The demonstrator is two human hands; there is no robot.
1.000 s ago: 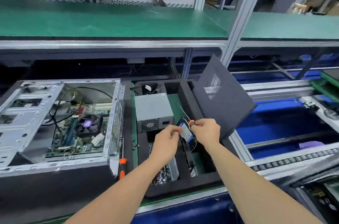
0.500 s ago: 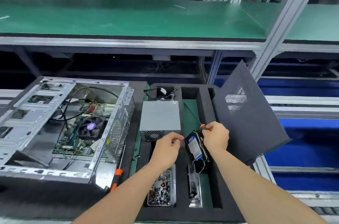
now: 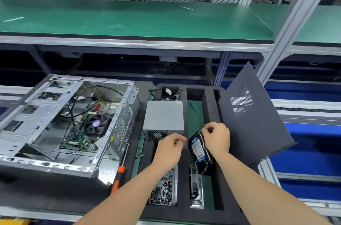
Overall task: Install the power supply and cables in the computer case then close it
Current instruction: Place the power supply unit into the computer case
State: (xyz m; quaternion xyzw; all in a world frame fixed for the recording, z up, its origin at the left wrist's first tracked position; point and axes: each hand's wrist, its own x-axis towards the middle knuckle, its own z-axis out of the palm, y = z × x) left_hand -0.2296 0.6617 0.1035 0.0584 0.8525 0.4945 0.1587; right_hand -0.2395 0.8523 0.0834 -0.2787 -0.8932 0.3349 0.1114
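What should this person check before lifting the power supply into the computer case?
1. Computer case lies open on top: ok.
2. Power supply sits uncovered in the foam tray: ok.
3. Right hand free: not ok, it pinches a small orange-tipped item at the hard drive.
4. Left hand free: cannot tell, its fingers are curled beside the hard drive.
5. Side panel leans at the tray's right, out of the path: ok.
6. Screwdriver lies beside the case: ok.
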